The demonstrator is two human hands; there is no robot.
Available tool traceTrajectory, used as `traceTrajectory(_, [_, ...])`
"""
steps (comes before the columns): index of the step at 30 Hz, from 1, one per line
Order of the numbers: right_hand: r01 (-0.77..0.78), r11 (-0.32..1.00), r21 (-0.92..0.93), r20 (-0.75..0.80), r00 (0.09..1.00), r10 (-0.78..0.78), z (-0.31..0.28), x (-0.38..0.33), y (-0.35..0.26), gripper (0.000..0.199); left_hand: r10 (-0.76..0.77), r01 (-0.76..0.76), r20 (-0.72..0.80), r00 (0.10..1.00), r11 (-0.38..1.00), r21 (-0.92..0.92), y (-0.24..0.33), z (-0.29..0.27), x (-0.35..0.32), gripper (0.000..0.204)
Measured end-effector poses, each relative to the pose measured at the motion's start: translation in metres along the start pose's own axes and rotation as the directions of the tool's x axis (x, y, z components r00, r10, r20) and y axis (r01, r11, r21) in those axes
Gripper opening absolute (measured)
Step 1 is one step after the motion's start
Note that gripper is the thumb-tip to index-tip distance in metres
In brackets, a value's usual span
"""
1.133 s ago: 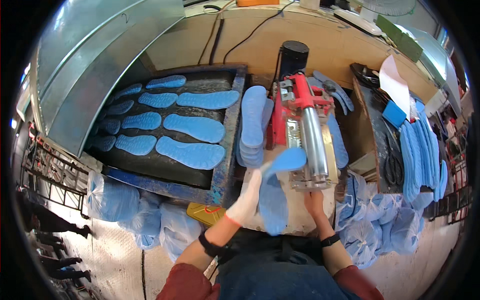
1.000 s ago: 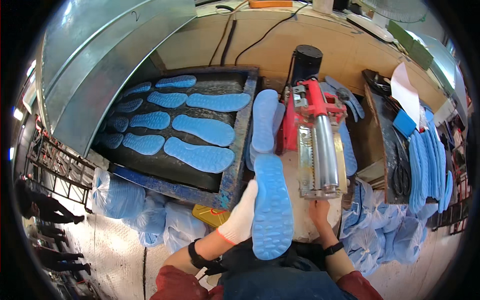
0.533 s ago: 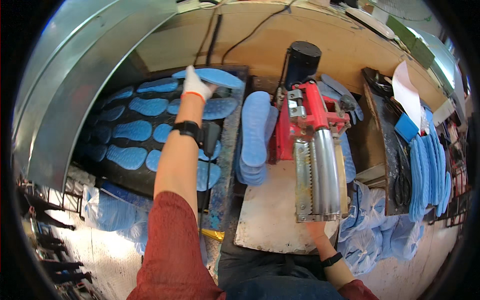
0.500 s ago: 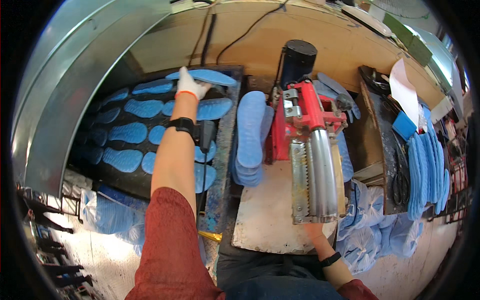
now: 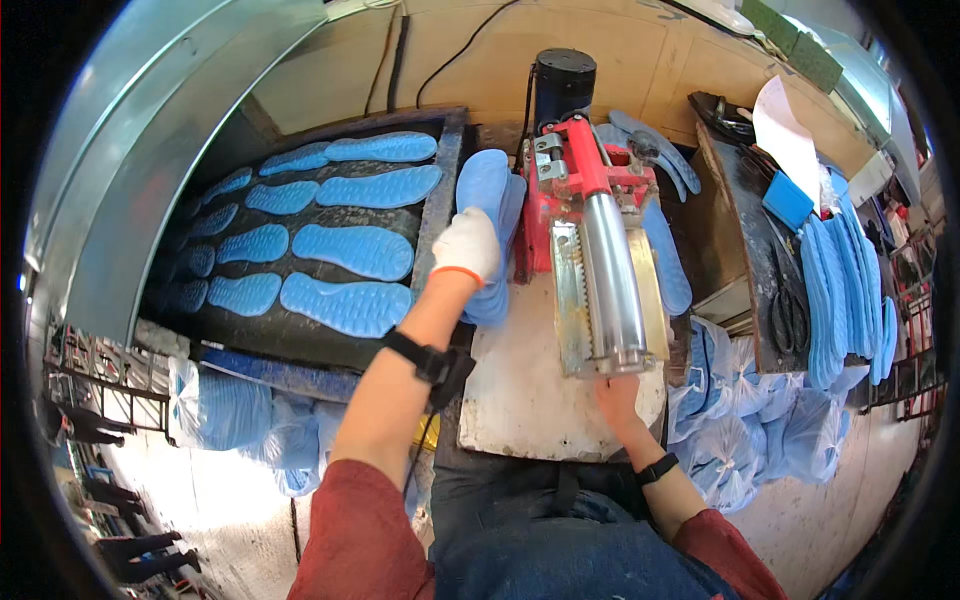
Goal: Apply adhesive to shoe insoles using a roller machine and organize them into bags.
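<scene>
My left hand (image 5: 468,246), in a white glove with an orange cuff, is closed on a blue insole (image 5: 482,180) at the top of a small stack left of the red roller machine (image 5: 590,170). My right hand (image 5: 618,402) is at the near end of the machine's steel roller (image 5: 614,290), above the white board (image 5: 530,400); its fingers are mostly hidden by the roller. Rows of blue insoles (image 5: 345,305) lie flat on the dark belt (image 5: 260,335) to the left.
A metal hood (image 5: 130,150) rises over the belt's left end. More blue insoles (image 5: 840,300) hang off a side shelf (image 5: 760,300) holding black scissors (image 5: 790,300). Plastic bags of blue pieces (image 5: 740,430) sit on the floor at right, others (image 5: 225,405) below the belt.
My left hand has let go of the insole at the belt's far edge and moved right and nearer, onto the stack. That insole now lies flat. My right hand stays by the roller.
</scene>
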State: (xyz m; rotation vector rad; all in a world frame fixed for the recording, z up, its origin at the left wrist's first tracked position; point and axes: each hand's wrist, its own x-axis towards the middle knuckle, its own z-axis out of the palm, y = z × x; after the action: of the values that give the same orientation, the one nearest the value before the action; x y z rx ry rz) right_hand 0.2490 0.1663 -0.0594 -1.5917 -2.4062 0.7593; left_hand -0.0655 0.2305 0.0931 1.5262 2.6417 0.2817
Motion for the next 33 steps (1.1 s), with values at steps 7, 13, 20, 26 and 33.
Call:
traceTrajectory(7, [0.334, 0.654, 0.679, -0.241, 0.943, -0.232, 0.056, 0.044, -0.046, 0.027, -0.227, 0.247, 0.149, 0.963, 0.96, -0.134, 0.001, 0.001, -0.031, 0.074])
traceTrajectory(13, [0.009, 0.321, 0.947, -0.082, 0.973, 0.217, 0.106, 0.147, -0.076, 0.036, -0.154, 0.283, 0.308, 0.939, 0.855, -0.435, 0.023, 0.029, -0.022, 0.095])
traceTrajectory(20, [-0.351, -0.235, 0.906, 0.303, 0.928, -0.217, 0.028, 0.103, -0.119, 0.026, -0.185, 0.439, 0.425, 0.886, 0.628, -0.643, -0.02, 0.016, -0.059, 0.088])
traceTrajectory(26, [-0.426, 0.163, 0.89, 0.456, 0.818, -0.352, -0.012, -0.018, -0.076, 0.06, -0.003, 0.391, 0.457, 0.89, 0.521, -0.759, -0.024, -0.011, -0.205, 0.083])
traceTrajectory(33, [-0.509, 0.231, 0.829, 0.553, 0.808, -0.203, -0.019, -0.031, -0.097, 0.067, -0.044, 0.25, 0.413, 0.91, 0.853, -0.459, 0.011, 0.009, -0.244, 0.096])
